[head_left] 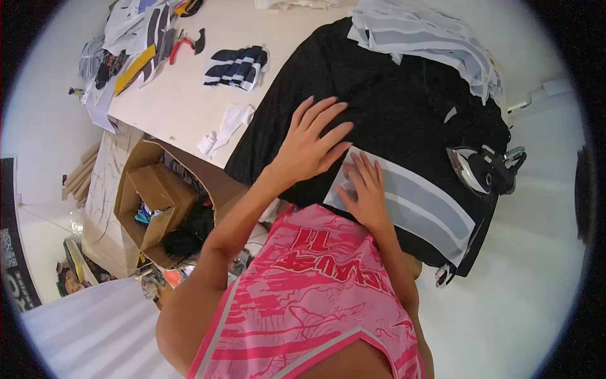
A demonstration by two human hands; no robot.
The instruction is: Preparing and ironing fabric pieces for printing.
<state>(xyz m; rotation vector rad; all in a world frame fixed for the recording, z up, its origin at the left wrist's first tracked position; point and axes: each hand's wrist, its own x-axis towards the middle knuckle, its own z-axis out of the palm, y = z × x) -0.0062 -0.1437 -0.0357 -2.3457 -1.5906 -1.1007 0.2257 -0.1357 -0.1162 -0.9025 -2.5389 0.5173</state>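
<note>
My right hand point(366, 192) rests with its fingers stretched out on the left end of a white piece with two curved grey bands point(435, 208). I cannot tell whether that piece is paper or fabric. It lies flat on a black cloth point(385, 107) spread over the table's near right part. Just left of it, my left hand point(310, 142) hovers over or touches the black cloth, fingers spread and holding nothing. A clothes iron point(483, 170) sits on the cloth at the right, beyond the banded piece. More such grey-and-white pieces point(429, 41) are heaped at the far right.
On the white table point(183, 101) are a folded black-and-white striped cloth point(237, 66), white scraps point(230, 126), a red-handled tool point(180, 49) and a pile of cut pieces point(136, 38). Below its left edge stands an open cardboard box point(136, 167) with mixed contents.
</note>
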